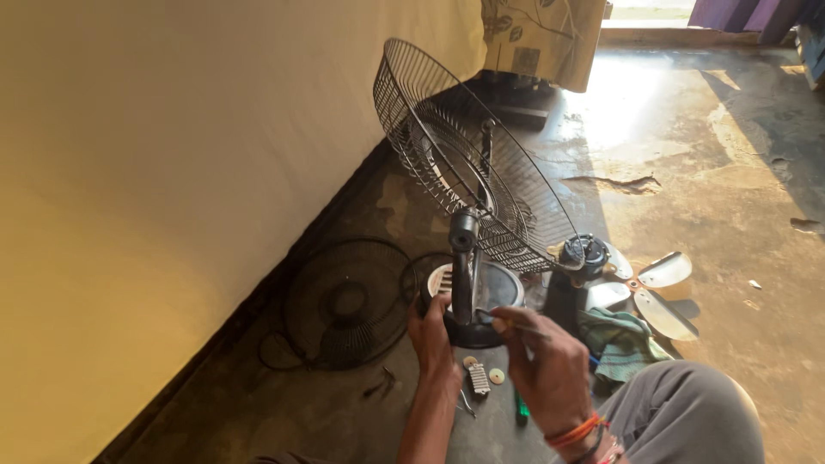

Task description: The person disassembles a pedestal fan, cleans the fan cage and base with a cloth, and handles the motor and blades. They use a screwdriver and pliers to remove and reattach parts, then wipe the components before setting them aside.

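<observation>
We're working on a fan motor housing, sitting on the floor by the wall with its rear wire guard tilting up above. Our left hand is gripping the housing's base, fingers curled around it. Our right hand is pinching a thin screwdriver, tip toward the housing. The housing is looking rigid and fairly heavy; the guard light and springy, so we're judging the base the best hold. A front grille, fan blades, a green cloth and small parts are lying around.

A black fan stand rises upright from its round base, wire guard tilted above.
</observation>
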